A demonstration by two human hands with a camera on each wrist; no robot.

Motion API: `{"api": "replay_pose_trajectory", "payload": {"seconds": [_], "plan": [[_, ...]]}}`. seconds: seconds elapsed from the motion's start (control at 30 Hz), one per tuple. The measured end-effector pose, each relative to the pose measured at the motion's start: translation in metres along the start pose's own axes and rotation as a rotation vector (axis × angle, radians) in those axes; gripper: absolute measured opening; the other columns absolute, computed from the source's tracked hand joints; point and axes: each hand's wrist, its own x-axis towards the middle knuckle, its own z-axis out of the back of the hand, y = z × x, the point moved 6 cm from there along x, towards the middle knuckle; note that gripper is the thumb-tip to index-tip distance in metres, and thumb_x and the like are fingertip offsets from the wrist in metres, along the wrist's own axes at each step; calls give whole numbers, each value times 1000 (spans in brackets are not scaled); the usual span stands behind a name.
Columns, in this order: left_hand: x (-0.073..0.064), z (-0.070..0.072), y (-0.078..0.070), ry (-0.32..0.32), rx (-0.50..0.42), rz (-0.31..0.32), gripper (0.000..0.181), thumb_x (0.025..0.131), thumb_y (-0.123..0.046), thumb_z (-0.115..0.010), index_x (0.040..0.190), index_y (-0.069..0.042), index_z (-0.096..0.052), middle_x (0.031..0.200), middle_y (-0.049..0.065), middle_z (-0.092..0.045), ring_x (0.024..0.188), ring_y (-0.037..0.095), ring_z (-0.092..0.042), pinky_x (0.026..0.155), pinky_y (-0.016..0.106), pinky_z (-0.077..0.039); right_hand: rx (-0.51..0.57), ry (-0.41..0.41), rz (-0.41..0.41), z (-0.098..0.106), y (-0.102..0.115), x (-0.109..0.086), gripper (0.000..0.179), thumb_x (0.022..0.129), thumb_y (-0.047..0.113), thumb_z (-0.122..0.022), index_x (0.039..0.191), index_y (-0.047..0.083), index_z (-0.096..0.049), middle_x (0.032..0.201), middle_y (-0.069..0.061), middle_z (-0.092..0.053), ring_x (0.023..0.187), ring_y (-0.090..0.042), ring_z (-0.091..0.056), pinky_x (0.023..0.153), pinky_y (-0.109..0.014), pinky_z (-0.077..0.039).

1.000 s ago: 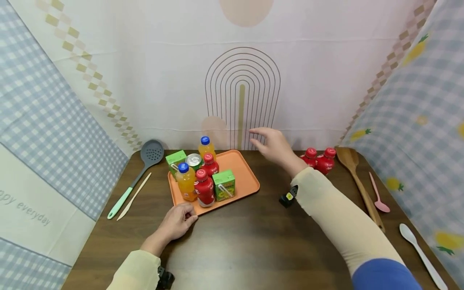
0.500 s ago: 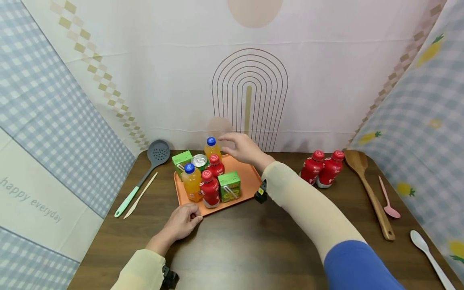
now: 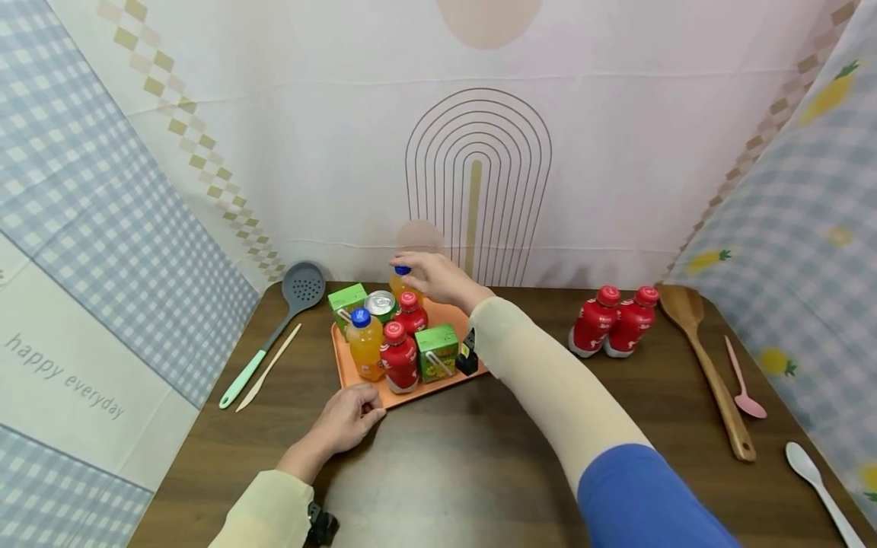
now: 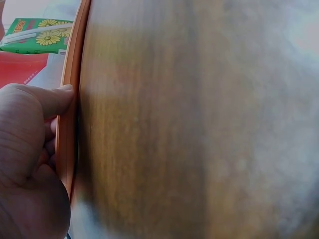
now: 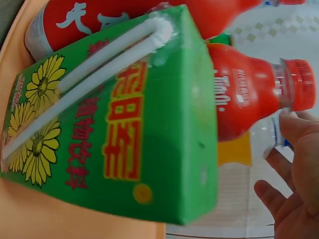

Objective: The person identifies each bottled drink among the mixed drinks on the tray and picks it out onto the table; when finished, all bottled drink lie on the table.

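Note:
An orange tray (image 3: 448, 314) bears several drinks. My left hand (image 3: 348, 420) pinches its near left corner, the thumb pressing the rim (image 4: 70, 129) in the left wrist view. My right hand (image 3: 444, 278) reaches over the tray's back, its spread fingers around the blue cap of the rear orange juice bottle (image 3: 396, 285). A second juice bottle (image 3: 365, 350) stands at the front left. Two red bottles (image 3: 400, 361) stand mid-tray, beside a green juice box (image 3: 437, 352) with a straw. A can (image 3: 380, 304) and another green box (image 3: 347, 299) are at the back left.
Two red bottles (image 3: 594, 323) stand on the table at right. Further right lie a wooden spatula (image 3: 706, 361), a pink spoon (image 3: 740, 380) and a white spoon (image 3: 818, 483). A grey skimmer (image 3: 277, 327) and a wooden knife (image 3: 267, 369) lie left. Patterned cloths hang around the table.
My right hand has moved left from near the two red bottles at the right to the rear juice bottle's cap. My left hand stays at the tray's corner.

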Motion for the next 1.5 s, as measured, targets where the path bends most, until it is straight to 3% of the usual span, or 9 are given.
{"api": "replay_pose_trajectory", "payload": {"seconds": [0.17, 0.33, 0.53, 0.67, 0.8, 1.1, 1.5], "plan": [[4, -3, -3, -5, -20, -28, 27, 82, -9, -75, 68, -21, -56, 66, -13, -45, 63, 6, -43, 58, 24, -37, 45, -41, -72, 1, -8, -1, 36, 98, 24, -55, 134, 26, -57, 132, 5, -58, 116, -11, -55, 97, -36, -44], [7, -4, -4, 3, -31, -31, 26, 83, -9, -75, 69, -21, -57, 67, -12, -46, 64, 6, -44, 58, 24, -38, 55, -65, -117, 2, -13, -4, 34, 98, 26, -55, 132, 28, -59, 125, 6, -62, 109, -9, -59, 90, -32, -48], [4, -6, 0, 49, -16, 43, 13, 85, -13, -73, 77, -18, -66, 72, -13, -52, 67, 5, -48, 62, 25, -42, 82, -47, -155, -3, -12, -10, 34, 99, 26, -55, 132, 30, -59, 125, 7, -62, 111, -11, -58, 93, -35, -47], [2, -6, -4, 60, 2, 78, 1, 86, -16, -73, 87, -16, -72, 80, -14, -59, 76, 7, -55, 74, 32, -48, 80, -53, -164, -7, -11, -13, 34, 98, 25, -56, 131, 33, -59, 126, 8, -62, 112, -11, -58, 94, -34, -46], [4, -7, -10, 13, -11, 87, 3, 85, -16, -74, 87, -17, -74, 84, -14, -64, 84, 10, -61, 82, 38, -49, 81, -64, -172, -8, -12, -16, 35, 98, 25, -56, 132, 33, -58, 128, 7, -61, 113, -12, -58, 94, -33, -47], [8, -15, -8, -90, -65, 126, 8, 77, -16, -82, 78, -22, -77, 79, -14, -67, 76, 7, -60, 73, 31, -48, 59, -57, -166, -6, -12, -24, 35, 99, 26, -54, 133, 33, -57, 128, 9, -60, 115, -12, -57, 95, -34, -46], [5, -9, -7, -209, 22, 75, 11, 73, -19, -84, 75, -25, -76, 78, -15, -66, 72, 7, -59, 67, 31, -46, 69, -65, -190, 5, -17, -39, 35, 98, 27, -55, 132, 35, -58, 124, 9, -62, 112, -11, -58, 92, -35, -48]]}}
